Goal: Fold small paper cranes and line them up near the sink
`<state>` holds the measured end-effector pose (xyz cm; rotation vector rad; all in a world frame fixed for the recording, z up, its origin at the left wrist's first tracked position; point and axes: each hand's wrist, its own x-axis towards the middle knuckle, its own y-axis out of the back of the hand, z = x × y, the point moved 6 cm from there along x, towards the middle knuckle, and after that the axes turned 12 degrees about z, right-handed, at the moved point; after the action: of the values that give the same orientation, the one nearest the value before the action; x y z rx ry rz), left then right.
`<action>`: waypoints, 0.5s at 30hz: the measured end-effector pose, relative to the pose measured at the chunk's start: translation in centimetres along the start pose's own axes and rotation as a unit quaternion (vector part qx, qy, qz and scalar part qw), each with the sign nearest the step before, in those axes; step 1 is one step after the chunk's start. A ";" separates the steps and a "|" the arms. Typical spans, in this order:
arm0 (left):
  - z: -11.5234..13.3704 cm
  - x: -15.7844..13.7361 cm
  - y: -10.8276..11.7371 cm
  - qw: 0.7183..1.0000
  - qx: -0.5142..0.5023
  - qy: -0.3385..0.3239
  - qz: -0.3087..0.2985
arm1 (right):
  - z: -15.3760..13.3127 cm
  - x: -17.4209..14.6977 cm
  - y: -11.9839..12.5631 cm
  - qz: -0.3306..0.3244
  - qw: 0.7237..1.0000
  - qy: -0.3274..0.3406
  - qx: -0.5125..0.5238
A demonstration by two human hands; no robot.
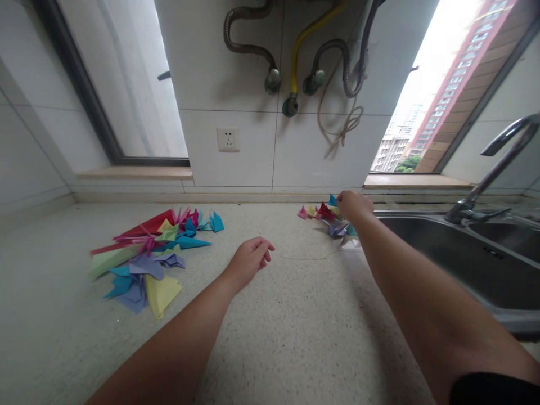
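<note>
Head view, my right hand [353,206] closed among small folded papers [327,216] by sink [485,264], grip on one unclear, my left hand [250,260] loosely open, empty, on counter [295,315], paper pile [147,253] well left.

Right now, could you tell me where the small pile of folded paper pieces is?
In the head view the small pile lies right of centre on the countertop, by the back wall, left of the sink, under the right hand.
</note>
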<state>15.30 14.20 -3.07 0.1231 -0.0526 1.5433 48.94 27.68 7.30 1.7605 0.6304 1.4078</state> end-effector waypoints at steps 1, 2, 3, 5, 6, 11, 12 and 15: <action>0.0 0.0 0.0 1.000 0.001 0.000 -0.001 | -0.2 0.0 -0.2 -0.003 1.000 0.001 -0.006; 0.0 0.0 0.0 1.000 0.001 -0.001 -0.002 | -0.3 0.1 -0.5 -0.008 1.000 0.002 -0.011; -0.1 0.0 0.0 1.000 0.003 -0.001 -0.002 | -0.5 0.1 -0.7 -0.014 1.000 0.003 -0.015; -0.1 0.0 0.0 1.000 0.006 -0.003 -0.002 | -0.8 0.1 -1.2 -0.027 0.999 0.009 -0.025; -0.1 0.0 0.0 1.000 0.008 -0.004 -0.002 | -1.0 0.0 -1.5 -0.032 0.999 0.015 -0.030; -0.1 0.0 0.0 1.000 0.016 -0.008 -0.002 | -1.6 -0.1 -2.3 -0.035 0.997 0.041 -0.054; -0.1 0.0 0.0 1.000 0.018 -0.009 -0.003 | -1.6 -0.1 -2.4 -0.037 0.997 0.040 -0.054; 0.0 -0.1 0.0 1.000 0.021 -0.010 -0.005 | -1.5 -0.2 -2.6 -0.048 0.997 0.032 -0.050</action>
<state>15.35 14.11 -3.13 0.1728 -0.0357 1.5337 47.71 29.43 5.23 1.5923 0.6588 1.4090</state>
